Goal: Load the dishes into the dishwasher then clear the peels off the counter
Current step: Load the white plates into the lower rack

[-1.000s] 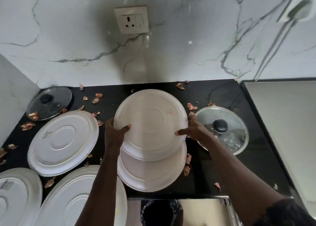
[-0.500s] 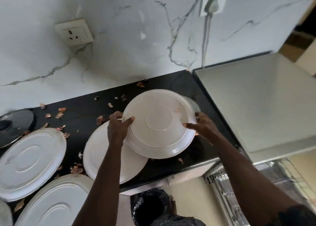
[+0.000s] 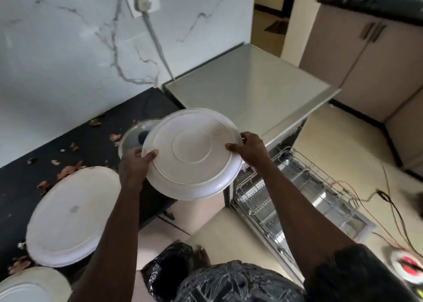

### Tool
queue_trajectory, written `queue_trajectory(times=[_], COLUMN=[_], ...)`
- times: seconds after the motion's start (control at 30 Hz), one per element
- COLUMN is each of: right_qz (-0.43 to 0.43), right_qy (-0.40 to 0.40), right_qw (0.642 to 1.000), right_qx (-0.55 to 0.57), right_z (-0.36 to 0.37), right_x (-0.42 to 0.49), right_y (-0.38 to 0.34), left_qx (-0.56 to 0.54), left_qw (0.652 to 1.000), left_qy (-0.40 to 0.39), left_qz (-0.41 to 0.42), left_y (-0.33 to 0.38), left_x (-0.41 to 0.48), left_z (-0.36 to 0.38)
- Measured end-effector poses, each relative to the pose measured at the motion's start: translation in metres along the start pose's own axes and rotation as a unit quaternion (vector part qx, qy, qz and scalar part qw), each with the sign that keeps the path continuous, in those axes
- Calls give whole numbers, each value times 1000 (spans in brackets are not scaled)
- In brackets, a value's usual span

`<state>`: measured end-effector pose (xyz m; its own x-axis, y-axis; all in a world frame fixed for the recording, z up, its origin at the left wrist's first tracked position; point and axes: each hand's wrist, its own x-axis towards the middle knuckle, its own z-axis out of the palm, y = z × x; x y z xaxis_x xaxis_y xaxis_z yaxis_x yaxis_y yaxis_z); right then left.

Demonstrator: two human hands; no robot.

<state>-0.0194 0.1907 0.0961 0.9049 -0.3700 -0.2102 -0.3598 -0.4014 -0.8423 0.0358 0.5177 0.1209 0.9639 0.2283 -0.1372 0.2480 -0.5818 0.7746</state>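
a white plate (image 3: 192,154) is held at opposite edges by both grips. the left grip (image 3: 135,164) is closed on the rim, with the thumb laid flat on the upward face and the fingers tucked beneath, out of sight. the right grip (image 3: 250,149) is closed on the opposite rim in the same way, thumb on top and fingers curled behind the edge.

the plate is round, smooth and matt white. a raised ring is seen at its centre and fine concentric ridges near the rim, and a small reddish smear is seen toward its upper right. it is held in the air, slightly tilted, over the end of the tabletop (image 3: 91,137) and just beside the corner of the dishwasher (image 3: 247,91), near the pulled-out rack (image 3: 297,194) of shiny wire.

the tabletop is black and glossy. dry, curled brown peels (image 3: 68,170) are scattered across it. a round glass lid (image 3: 132,137) with a dark knob is partly hidden behind the held plate. a second plate (image 3: 73,214) lies flat to the left, and the edge of a third plate (image 3: 29,288) shows in the bottom corner. a crinkled black bag (image 3: 171,272) sits below the tabletop edge.
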Motion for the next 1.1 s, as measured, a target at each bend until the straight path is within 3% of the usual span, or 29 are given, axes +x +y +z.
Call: queue_trajectory(times=[0.23, 0.47, 0.73, 0.9, 0.97, 1.03, 1.1], right_qz=[59, 150, 295, 360, 424, 427, 469], right_qy=[116, 208, 293, 320, 341, 338, 348], right_qw=[988, 958, 899, 860, 819, 816, 790], right_qx=[83, 129, 134, 169, 183, 193, 189], right_z=[-88, -144, -163, -147, -136, -124, -111], right_x=[-57, -127, -186, -215, -201, -212, -195], right_y=[75, 183, 271, 293, 339, 339, 371], left_qx=[56, 87, 161, 192, 226, 233, 258], left_qw=[994, 970, 904, 875, 852, 848, 833], left_qy=[-66, -134, -265, -356, -405, -418, -436], left_qz=[63, 181, 293, 267, 244, 229, 222], left_y=[73, 127, 149, 128, 110, 97, 69], left_x=[-53, -120, -184, -195, -184, -181, -165], left_z=[82, 181, 295, 348, 420, 417, 468])
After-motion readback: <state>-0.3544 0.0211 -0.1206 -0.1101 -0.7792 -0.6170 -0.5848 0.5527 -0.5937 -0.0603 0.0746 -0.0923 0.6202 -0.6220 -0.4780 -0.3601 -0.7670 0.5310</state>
